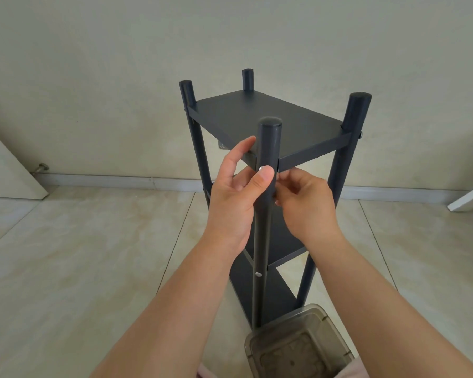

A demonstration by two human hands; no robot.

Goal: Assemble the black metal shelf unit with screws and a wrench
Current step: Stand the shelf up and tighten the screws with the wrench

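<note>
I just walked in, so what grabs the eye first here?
A tall black metal shelf unit stands on the tiled floor by the wall. At its nearest post, the left hand thumbs a small silver screw while the right hand reaches behind the post.

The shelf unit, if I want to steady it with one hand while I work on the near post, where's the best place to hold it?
Probably the far right post, above the top shelf. Wrap it from the right; that round, upright stub stands bare, away from both hands at the near post.

right hand (302,197) fingertips hidden behind near post (268,148), plastic box (298,347) cut off below
</note>
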